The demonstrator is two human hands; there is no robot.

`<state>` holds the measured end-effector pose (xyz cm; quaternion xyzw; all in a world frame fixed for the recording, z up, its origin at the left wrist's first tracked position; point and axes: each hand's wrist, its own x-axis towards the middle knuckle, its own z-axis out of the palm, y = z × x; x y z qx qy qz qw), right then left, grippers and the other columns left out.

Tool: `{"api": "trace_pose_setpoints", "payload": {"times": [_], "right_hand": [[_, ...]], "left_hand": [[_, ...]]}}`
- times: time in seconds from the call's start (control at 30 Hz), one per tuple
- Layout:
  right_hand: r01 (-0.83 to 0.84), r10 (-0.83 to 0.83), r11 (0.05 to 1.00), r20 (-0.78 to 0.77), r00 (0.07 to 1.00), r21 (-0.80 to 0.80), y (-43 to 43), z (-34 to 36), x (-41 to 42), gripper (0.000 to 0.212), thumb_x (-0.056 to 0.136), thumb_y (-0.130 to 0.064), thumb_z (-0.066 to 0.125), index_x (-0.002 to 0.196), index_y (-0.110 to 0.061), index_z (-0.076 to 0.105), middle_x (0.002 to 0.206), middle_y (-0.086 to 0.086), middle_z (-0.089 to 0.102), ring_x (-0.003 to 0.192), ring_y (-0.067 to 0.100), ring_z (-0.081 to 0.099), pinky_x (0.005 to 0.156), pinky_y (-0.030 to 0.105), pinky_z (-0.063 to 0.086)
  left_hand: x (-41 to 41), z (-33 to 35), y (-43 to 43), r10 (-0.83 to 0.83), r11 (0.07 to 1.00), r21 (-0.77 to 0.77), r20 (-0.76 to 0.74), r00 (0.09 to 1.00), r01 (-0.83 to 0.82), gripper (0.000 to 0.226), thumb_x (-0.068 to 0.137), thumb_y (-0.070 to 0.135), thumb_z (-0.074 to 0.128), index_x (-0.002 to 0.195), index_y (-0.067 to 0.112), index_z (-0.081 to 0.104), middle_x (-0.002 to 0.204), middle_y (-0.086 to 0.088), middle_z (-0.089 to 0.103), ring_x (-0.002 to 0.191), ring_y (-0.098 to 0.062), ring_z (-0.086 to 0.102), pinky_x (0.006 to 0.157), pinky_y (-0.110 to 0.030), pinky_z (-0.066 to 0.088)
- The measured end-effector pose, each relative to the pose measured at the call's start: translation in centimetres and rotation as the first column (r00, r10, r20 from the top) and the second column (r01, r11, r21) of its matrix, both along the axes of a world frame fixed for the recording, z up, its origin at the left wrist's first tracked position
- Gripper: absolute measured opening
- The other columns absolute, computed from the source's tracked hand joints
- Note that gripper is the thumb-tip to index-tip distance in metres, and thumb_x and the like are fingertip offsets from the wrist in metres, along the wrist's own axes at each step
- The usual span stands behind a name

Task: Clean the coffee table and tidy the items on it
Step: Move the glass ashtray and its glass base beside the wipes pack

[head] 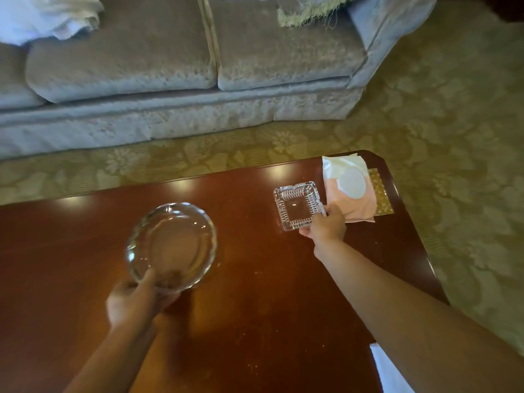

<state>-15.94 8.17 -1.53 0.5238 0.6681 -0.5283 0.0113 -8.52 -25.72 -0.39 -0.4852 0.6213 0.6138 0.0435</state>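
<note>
Left hand [136,303] nearest me, fingers clamped on near rim of bowl [173,245], mid worktop [255,307]. Right hand [326,226] fingers pinch near corner of ashtray [297,207], touching packet [351,205] at far right corner. I can't tell if either is lifted.

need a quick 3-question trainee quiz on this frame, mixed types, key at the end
1. True or false: the left hand grips the round glass dish by its near rim.
2. The right hand holds the square glass ashtray at: A) its far left corner, B) its near right corner, C) its centre.
3. Fill in: the pink and white packet lies partly on a ____ patterned sheet at the far right corner of the coffee table.

Key: 1 true; 2 B; 3 gold.
</note>
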Motion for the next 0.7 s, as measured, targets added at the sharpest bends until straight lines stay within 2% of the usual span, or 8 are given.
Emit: {"api": "trace_pose_setpoints", "payload": {"times": [0.1, 0.3, 0.37, 0.47, 0.53, 0.63, 0.7], "right_hand": [[-0.003, 0.003, 1.0, -0.02, 1.0, 0.001, 0.3, -0.3, -0.6, 0.022, 0.108, -0.004, 0.04, 0.11, -0.015, 0.06, 0.098, 0.0, 0.073, 0.054, 0.019, 0.075, 0.072, 0.047, 0.069], [0.039, -0.039, 0.999, -0.002, 0.999, 0.027, 0.5, -0.6, -1.2, 0.021, 0.11, -0.009, 0.038, 0.11, -0.019, 0.057, 0.102, 0.004, 0.074, 0.063, 0.025, 0.077, 0.063, 0.036, 0.065], [0.017, -0.018, 0.998, 0.015, 1.0, 0.067, 0.4, -0.7, -1.3, 0.02, 0.111, -0.011, 0.037, 0.108, -0.02, 0.055, 0.104, 0.004, 0.073, 0.067, 0.028, 0.078, 0.06, 0.035, 0.061], [-0.006, 0.002, 0.992, 0.032, 0.999, 0.125, 0.0, -1.2, -1.3, 0.017, 0.111, -0.013, 0.039, 0.109, -0.021, 0.054, 0.113, 0.01, 0.073, 0.086, 0.035, 0.078, 0.074, 0.045, 0.067], [-0.022, 0.016, 0.986, 0.04, 0.999, 0.165, -0.2, -1.5, -1.5, 0.015, 0.111, -0.015, 0.041, 0.11, -0.021, 0.054, 0.116, 0.012, 0.073, 0.094, 0.038, 0.077, 0.083, 0.053, 0.066], [-0.049, 0.043, 0.98, 0.037, 0.998, 0.195, -0.3, -1.6, -1.7, 0.016, 0.111, -0.017, 0.041, 0.114, -0.02, 0.057, 0.113, 0.013, 0.075, 0.098, 0.039, 0.076, 0.088, 0.055, 0.064], [-0.075, 0.066, 0.976, 0.048, 0.997, 0.207, -0.5, -1.5, -1.6, 0.023, 0.111, -0.017, 0.041, 0.126, -0.018, 0.058, 0.117, 0.014, 0.073, 0.104, 0.041, 0.075, 0.091, 0.056, 0.062]], "left_hand": [[-2.1, -0.3, 3.8, -0.066, 0.997, 0.041, 0.037, 0.997, 0.064, 0.039, 0.085, 0.014, 0.082, 0.114, -0.003, 0.063, 0.096, -0.024, 0.076, 0.061, -0.032, 0.079, 0.054, -0.037, 0.066], [-5.7, -0.4, 9.4, -0.103, 0.993, -0.046, 0.098, 0.99, 0.108, 0.029, 0.086, 0.02, 0.08, 0.105, 0.012, 0.06, 0.093, -0.011, 0.073, 0.054, -0.023, 0.077, 0.052, -0.033, 0.064], [-6.6, -0.5, 10.7, -0.128, 0.986, -0.089, 0.111, 0.986, 0.138, 0.027, 0.086, 0.022, 0.078, 0.103, 0.014, 0.059, 0.094, -0.008, 0.07, 0.05, -0.022, 0.075, 0.057, -0.035, 0.066], [-7.9, -0.5, 11.9, -0.136, 0.981, -0.126, 0.112, 0.984, 0.15, 0.025, 0.086, 0.022, 0.078, 0.097, 0.016, 0.058, 0.092, -0.005, 0.068, 0.044, -0.017, 0.072, 0.071, -0.044, 0.068], [-8.4, -0.6, 12.2, -0.148, 0.975, -0.148, 0.115, 0.982, 0.165, 0.024, 0.085, 0.022, 0.079, 0.095, 0.018, 0.058, 0.091, -0.004, 0.069, 0.043, -0.014, 0.071, 0.074, -0.047, 0.068], [-8.7, -0.3, 12.4, -0.173, 0.964, -0.182, 0.112, 0.978, 0.192, 0.026, 0.082, 0.026, 0.08, 0.091, 0.022, 0.057, 0.089, -0.004, 0.069, 0.043, -0.013, 0.071, 0.077, -0.049, 0.067], [-8.8, 0.0, 12.5, -0.192, 0.959, -0.191, 0.099, 0.976, 0.208, 0.028, 0.078, 0.03, 0.081, 0.09, 0.023, 0.057, 0.089, -0.004, 0.07, 0.043, -0.012, 0.071, 0.078, -0.051, 0.067]]}}
